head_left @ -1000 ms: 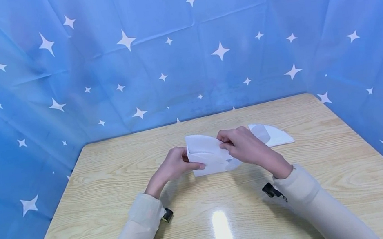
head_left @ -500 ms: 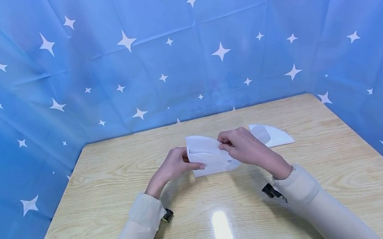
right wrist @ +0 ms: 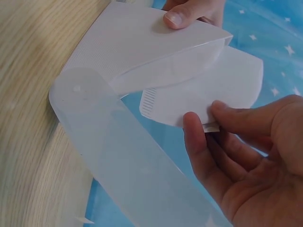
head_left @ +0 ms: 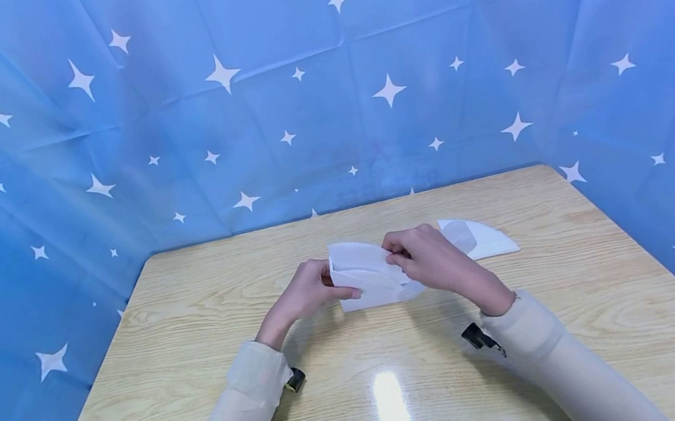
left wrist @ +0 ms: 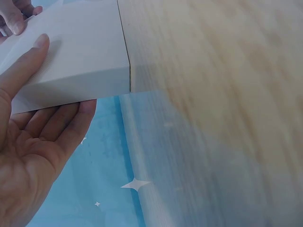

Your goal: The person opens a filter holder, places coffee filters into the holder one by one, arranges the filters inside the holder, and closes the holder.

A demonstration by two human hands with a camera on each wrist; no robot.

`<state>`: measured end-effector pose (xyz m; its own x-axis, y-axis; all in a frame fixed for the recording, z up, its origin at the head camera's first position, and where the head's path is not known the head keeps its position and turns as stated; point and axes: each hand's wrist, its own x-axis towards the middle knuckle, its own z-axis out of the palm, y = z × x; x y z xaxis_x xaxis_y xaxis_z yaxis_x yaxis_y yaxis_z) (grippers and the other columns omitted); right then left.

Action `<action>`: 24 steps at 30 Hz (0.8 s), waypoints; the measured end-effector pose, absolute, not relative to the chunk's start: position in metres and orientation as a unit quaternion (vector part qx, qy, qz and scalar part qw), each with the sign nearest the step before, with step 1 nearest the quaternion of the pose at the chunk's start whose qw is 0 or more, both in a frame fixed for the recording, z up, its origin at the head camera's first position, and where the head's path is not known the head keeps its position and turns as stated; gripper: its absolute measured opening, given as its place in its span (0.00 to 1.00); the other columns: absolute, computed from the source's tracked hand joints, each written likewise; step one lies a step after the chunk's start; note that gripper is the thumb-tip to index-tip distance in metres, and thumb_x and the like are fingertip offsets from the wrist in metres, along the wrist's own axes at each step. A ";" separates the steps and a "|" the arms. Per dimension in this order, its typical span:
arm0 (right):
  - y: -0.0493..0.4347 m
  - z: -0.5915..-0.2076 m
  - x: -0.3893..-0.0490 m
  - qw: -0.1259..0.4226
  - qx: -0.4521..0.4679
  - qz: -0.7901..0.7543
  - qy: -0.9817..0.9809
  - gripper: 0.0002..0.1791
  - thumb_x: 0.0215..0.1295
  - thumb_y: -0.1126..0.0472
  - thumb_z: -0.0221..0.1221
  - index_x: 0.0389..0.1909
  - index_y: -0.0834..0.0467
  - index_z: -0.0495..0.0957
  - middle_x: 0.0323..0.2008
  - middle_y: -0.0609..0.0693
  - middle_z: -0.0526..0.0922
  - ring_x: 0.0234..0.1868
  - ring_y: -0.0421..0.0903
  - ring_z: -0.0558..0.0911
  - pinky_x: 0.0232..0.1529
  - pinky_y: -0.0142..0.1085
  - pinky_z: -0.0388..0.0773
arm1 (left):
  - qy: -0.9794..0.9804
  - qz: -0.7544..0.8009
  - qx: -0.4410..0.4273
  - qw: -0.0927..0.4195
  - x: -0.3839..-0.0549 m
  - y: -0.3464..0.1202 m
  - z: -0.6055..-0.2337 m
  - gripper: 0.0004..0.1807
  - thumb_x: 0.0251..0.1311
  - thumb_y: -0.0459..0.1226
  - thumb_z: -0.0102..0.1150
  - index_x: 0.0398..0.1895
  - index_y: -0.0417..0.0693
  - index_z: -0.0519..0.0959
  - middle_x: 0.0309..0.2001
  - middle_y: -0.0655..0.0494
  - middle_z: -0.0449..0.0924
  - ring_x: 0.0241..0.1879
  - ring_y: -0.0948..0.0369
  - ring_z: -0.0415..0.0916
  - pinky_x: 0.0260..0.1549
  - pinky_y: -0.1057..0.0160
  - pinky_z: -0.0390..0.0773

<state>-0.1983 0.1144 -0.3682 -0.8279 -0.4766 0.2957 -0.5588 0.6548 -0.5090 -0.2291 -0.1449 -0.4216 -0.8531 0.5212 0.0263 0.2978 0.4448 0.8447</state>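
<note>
In the head view, a white cardboard box (head_left: 366, 296) with a mouth and a curved flap (head_left: 360, 254) stands near the table's middle. My left hand (head_left: 308, 289) grips its left end; in the left wrist view, the thumb lies on the broad face and the fingers (left wrist: 71, 116) are underneath. My right hand (head_left: 428, 255) pinches the flap's edge; in the right wrist view, the thumb and index finger (right wrist: 196, 137) meet at that edge. Ridged lines mark one corner of the flap (right wrist: 189, 99). The box's inside is partly hidden.
A translucent strip (right wrist: 128, 146) with a rounded end crosses in front of the box. To the right, a white fan-shaped piece (head_left: 491, 240) lies on the wooden table (head_left: 205, 288). A blue star-patterned cloth (head_left: 295, 100) hangs behind the table.
The flap's upper edge has tilted down slightly, toward the box's mouth. Both hands stay almost where they were, holding the same parts.
</note>
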 end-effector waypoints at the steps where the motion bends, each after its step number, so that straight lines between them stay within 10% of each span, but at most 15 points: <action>1: 0.115 -0.368 -0.198 0.068 0.286 0.302 -0.907 0.04 0.68 0.69 0.64 0.34 0.58 0.84 0.25 0.48 0.84 0.20 0.37 0.68 0.27 0.31 0.67 | 0.842 0.467 0.243 0.119 -0.229 -0.145 -0.422 0.18 0.53 0.41 0.80 0.46 0.46 0.87 0.40 0.51 0.91 0.34 0.64 0.87 0.34 0.64 0.83; 24: 0.117 -0.366 -0.198 0.082 0.302 0.284 -0.906 0.06 0.69 0.69 0.65 0.32 0.57 0.83 0.22 0.45 0.80 0.21 0.37 0.67 0.29 0.32 0.68 | 0.845 0.458 0.253 0.113 -0.227 -0.146 -0.421 0.19 0.54 0.42 0.80 0.48 0.48 0.87 0.41 0.53 0.90 0.33 0.64 0.85 0.33 0.65 0.81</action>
